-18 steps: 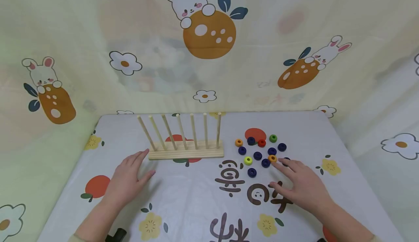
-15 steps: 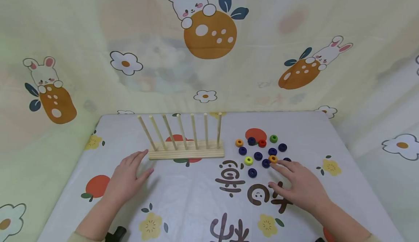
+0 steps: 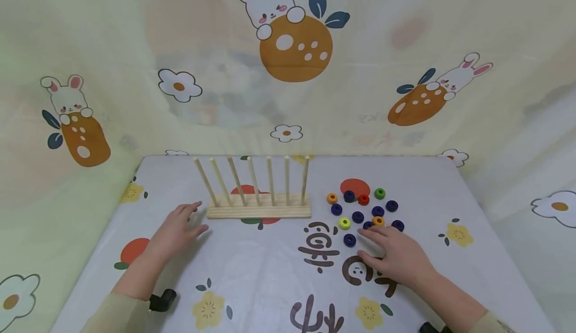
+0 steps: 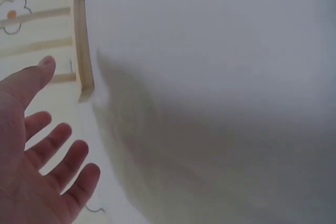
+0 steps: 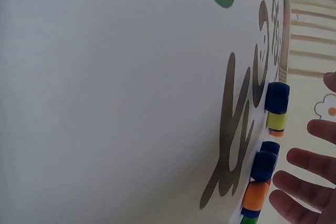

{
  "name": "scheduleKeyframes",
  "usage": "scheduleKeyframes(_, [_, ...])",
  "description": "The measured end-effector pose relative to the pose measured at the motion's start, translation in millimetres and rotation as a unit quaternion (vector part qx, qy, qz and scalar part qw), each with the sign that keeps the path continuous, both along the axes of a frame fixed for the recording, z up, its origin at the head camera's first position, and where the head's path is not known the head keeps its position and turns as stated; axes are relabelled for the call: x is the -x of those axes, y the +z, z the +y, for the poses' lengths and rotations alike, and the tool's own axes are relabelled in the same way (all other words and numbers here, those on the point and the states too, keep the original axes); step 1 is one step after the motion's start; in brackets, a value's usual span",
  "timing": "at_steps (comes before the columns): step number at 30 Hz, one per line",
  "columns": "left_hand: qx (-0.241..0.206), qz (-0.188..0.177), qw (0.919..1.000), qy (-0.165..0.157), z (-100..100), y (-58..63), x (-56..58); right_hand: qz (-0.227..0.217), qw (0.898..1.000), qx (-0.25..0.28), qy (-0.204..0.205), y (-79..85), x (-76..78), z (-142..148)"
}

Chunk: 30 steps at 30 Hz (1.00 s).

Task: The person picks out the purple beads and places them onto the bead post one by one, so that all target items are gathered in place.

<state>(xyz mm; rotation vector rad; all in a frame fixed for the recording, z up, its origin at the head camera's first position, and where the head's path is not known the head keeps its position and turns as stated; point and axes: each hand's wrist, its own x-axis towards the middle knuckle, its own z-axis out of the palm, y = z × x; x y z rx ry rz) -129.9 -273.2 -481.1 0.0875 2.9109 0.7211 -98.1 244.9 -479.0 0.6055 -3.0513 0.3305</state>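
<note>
A wooden rack (image 3: 258, 213) with a row of several upright pegs stands at the middle left of the table in the head view; no beads sit on its pegs. My left hand (image 3: 174, 233) is held just left of its base, fingers spread and holding nothing. To the right lie loose ring-shaped beads: several dark blue beads (image 3: 349, 240), an orange bead (image 3: 332, 198), a second orange one, a red bead (image 3: 363, 199), a green bead (image 3: 380, 193) and a yellow-green bead (image 3: 344, 223). My right hand (image 3: 396, 254) hovers at their near side, fingers extended, partly covering a blue bead.
A white tablecloth (image 3: 252, 273) printed with fruit, flowers and brown lettering covers the table. Behind it hangs a cream curtain (image 3: 216, 118) with rabbit prints. A black wrist-camera part (image 3: 163, 300) shows under the left forearm.
My right hand has moved left along the near side of the beads, uncovering a blue bead on the right. My left hand has drawn slightly away from the rack. The head view has shifted a little.
</note>
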Motion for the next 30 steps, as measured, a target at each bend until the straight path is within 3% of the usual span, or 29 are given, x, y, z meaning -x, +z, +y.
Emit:
scheduleKeyframes(9, [-0.014, -0.044, 0.9988, -0.014, -3.1, -4.5, 28.6, -0.003, 1.000, -0.019, 0.008, -2.7, 11.7, -9.4])
scheduleKeyframes(15, [-0.011, -0.073, 0.9972, -0.007, -0.6, -6.2, 42.0, -0.017, 1.000, -0.016, 0.014, -3.4, 18.0, -16.0])
scheduleKeyframes(30, [-0.021, -0.105, 0.9942, -0.001, -1.0, -10.5, 53.0, -0.046, 0.998, -0.038, -0.006, -11.8, 24.5, -22.5])
